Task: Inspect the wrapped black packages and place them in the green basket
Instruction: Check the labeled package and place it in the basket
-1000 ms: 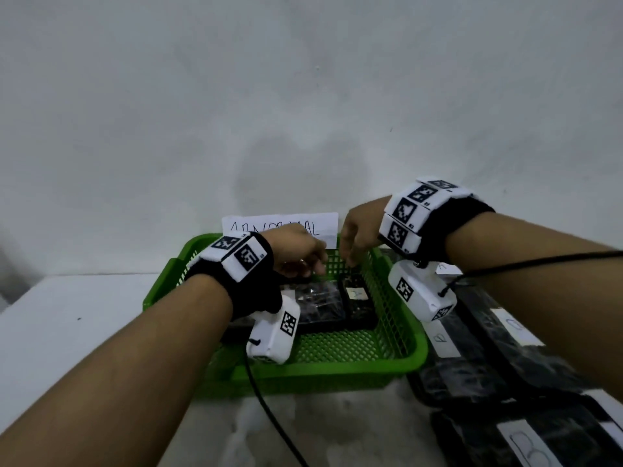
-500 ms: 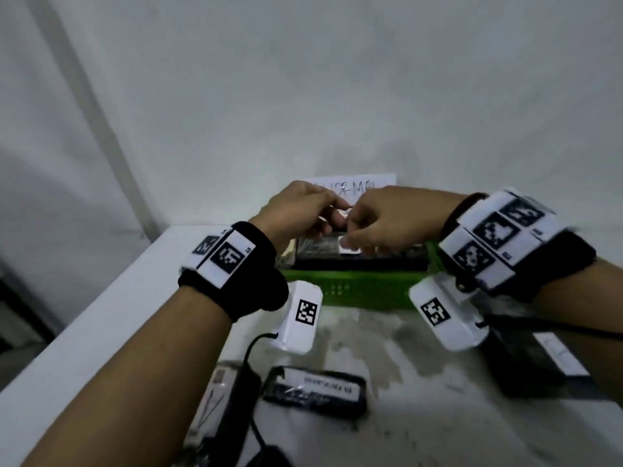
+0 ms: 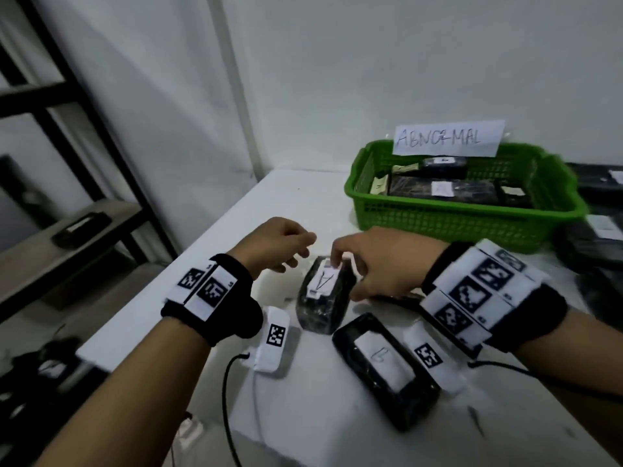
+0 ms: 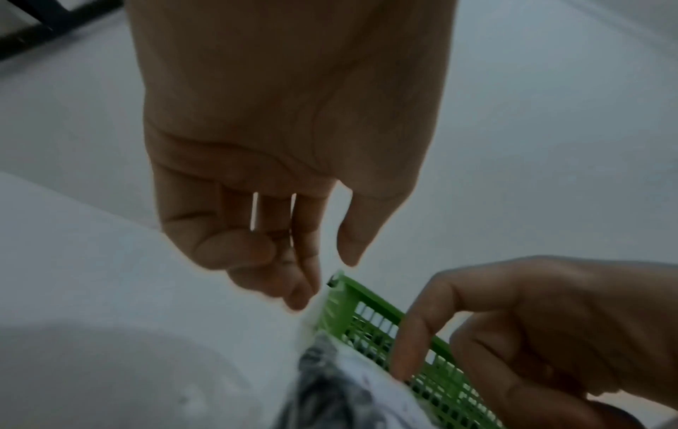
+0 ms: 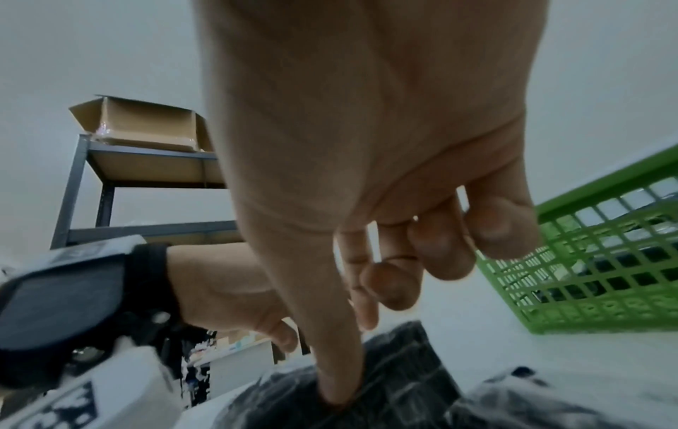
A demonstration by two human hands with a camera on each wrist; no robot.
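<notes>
A wrapped black package [image 3: 320, 308] with a white label marked A lies on the white table, nearer to me than the green basket [image 3: 455, 220]. My right hand [image 3: 344, 267] pinches its far end: the thumb [image 5: 335, 394] presses its black wrap [image 5: 403, 377] and the index fingertip [image 4: 400, 371] touches the label edge. My left hand [image 3: 300, 252] hovers just left of it, fingers loosely curled and holding nothing. A second labelled package [image 3: 384, 365] lies nearer to me. The basket carries an ABNORMAL sign and holds several black packages.
More black packages [image 3: 593, 244] lie on the table right of the basket. A dark metal rack [image 3: 67, 230] stands off the table's left edge, with a cardboard box [image 5: 146, 124] on top. Wrist-camera cables trail over the table's near edge.
Both hands have drawn back from over the basket to the near part of the table. The right hand now holds the package marked A, and the left hand has separated from it.
</notes>
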